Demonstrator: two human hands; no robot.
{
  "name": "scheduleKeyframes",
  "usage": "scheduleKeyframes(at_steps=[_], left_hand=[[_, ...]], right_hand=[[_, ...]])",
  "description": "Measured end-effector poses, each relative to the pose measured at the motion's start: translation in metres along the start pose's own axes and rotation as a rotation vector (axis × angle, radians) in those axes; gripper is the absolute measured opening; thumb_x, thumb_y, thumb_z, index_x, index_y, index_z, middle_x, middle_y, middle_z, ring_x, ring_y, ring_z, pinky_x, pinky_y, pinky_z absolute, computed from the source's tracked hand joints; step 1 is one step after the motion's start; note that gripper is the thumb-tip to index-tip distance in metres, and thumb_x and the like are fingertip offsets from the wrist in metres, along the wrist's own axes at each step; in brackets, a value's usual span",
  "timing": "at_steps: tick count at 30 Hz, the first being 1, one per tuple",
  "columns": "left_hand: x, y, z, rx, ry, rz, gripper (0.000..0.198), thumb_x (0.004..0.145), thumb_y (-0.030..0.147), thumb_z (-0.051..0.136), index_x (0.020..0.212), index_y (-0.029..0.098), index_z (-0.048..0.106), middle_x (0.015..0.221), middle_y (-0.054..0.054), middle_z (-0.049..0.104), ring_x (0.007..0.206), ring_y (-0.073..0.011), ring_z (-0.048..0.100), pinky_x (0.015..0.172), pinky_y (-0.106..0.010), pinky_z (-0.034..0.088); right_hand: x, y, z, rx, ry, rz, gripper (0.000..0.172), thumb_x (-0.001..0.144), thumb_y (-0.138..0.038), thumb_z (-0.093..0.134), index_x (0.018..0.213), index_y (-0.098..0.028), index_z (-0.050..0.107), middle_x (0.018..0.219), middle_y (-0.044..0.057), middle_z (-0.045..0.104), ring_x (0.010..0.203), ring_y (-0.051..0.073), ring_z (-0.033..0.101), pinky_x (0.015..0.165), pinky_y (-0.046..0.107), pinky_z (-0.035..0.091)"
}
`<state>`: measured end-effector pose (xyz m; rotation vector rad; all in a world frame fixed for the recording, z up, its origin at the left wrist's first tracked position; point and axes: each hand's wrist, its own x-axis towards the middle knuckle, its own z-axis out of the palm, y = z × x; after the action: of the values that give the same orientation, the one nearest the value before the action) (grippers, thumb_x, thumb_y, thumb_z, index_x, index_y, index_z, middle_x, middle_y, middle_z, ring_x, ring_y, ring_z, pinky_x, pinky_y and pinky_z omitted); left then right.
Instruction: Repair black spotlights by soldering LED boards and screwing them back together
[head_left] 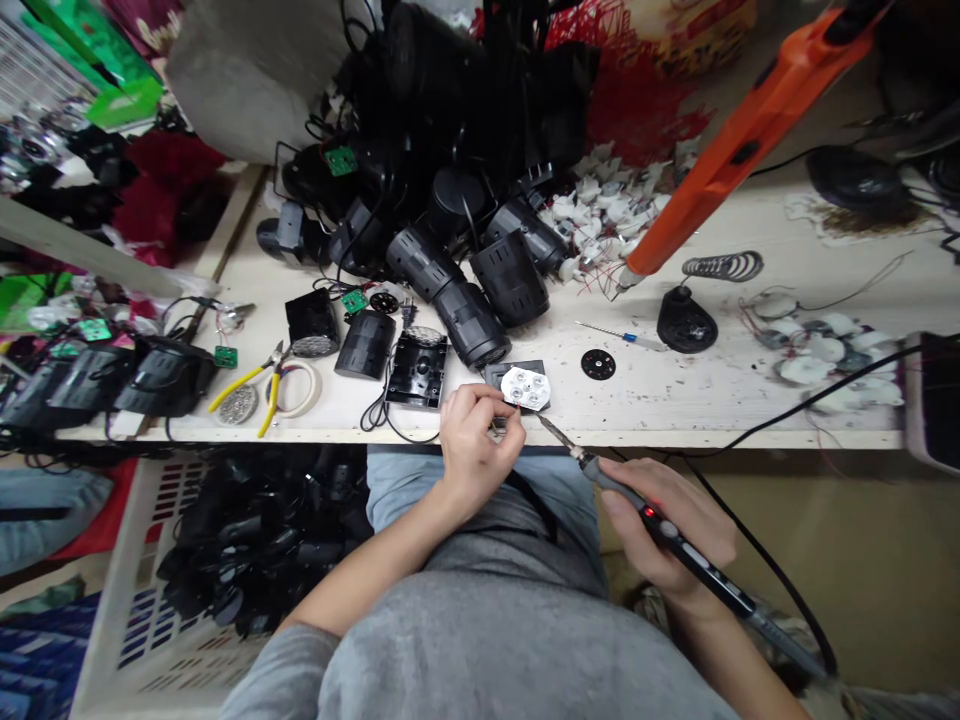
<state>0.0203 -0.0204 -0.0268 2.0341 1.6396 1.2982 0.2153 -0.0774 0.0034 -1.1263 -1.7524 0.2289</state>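
My right hand (671, 530) is wrapped round a soldering iron (686, 560) with a small red light on its handle. The iron's tip points up and left, close to a white LED board (526, 388) at the table's front edge. That board has several round lenses and lies on a dark flat piece (553, 368). Beside its lower left edge, my left hand (484, 435) is closed in a pinch; what the fingertips hold is too small to make out. Just left of this hand lies an open black housing (417, 370) with a cable.
Black cylindrical housings (469, 320) pile up behind. Yellow-handled pliers (274, 385) and a tape roll (300, 390) lie left. An orange electric screwdriver (720, 160) hangs at right above a blue screwdriver (630, 337). A basket (124, 600) of black parts stands below.
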Motion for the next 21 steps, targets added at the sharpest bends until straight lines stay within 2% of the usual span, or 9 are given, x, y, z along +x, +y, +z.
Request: scheduleKeyframes(at_steps=[8,21], left_hand=[[-0.0008,-0.0014,0.0029,0.05,0.021,0.131,0.012,0.083,0.009,0.061,0.078,0.02,0.061,0.111,-0.01,0.07,0.093,-0.0198,0.07,0.082,-0.034,0.059],[-0.0008,-0.0022,0.0016,0.119,-0.013,0.166,0.011,0.084,0.012,0.061,0.079,0.021,0.061,0.105,-0.008,0.075,0.096,-0.0217,0.072,0.086,-0.037,0.054]], right_hand=[[0.0036,0.0011,0.002,0.013,-0.038,-0.001,0.024,0.088,-0.008,0.065,0.108,-0.02,0.07,0.082,0.004,0.075,0.069,0.017,0.072,0.063,0.028,0.062],[0.0053,0.0026,0.0068,0.026,-0.043,0.008,0.028,0.087,-0.008,0.066,0.111,-0.021,0.071,0.084,0.004,0.077,0.069,0.017,0.072,0.063,0.028,0.062]])
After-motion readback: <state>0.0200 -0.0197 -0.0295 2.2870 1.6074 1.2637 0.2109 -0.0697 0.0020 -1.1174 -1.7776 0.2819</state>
